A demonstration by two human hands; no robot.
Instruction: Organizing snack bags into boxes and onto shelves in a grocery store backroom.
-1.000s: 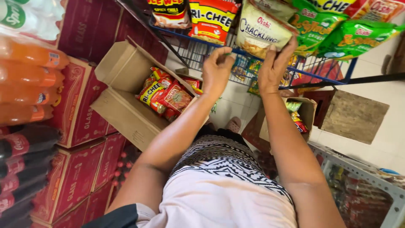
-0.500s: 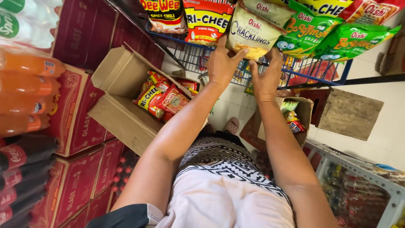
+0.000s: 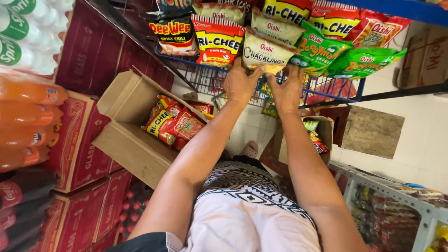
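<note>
Bottles at your far left: orange soft-drink bottles (image 3: 25, 123) lie stacked on their sides against the red crates (image 3: 77, 140); nothing here has shifted.
Open box: the cardboard box (image 3: 133, 140) sits tilted on the crates, with red and yellow snack packs (image 3: 170, 123) inside it, just as it was a second ago.
Your left hand: your left hand (image 3: 239, 83) has risen from below the rack to the lower edge of the cream snack bag (image 3: 266, 52); its fingers are closed round the bag's bottom left corner.
The bag: a second ago the cream snack bag was held loose above both hands; now it stands in the front row of the blue wire rack (image 3: 336, 91), between the red-and-yellow bag (image 3: 217, 39) and the green bags (image 3: 322, 51), touching both.
Your right hand: your right hand (image 3: 287, 91) has come up too; its fingers are spread and pressed to the bag's bottom right edge, thumb underneath, more a push than a full clasp.
What it means: you appear to be seating the bag in its row, and both hands have yet to let go.
Far right: a smaller box (image 3: 317, 135) with a few packs stands on the floor, unchanged.
</note>
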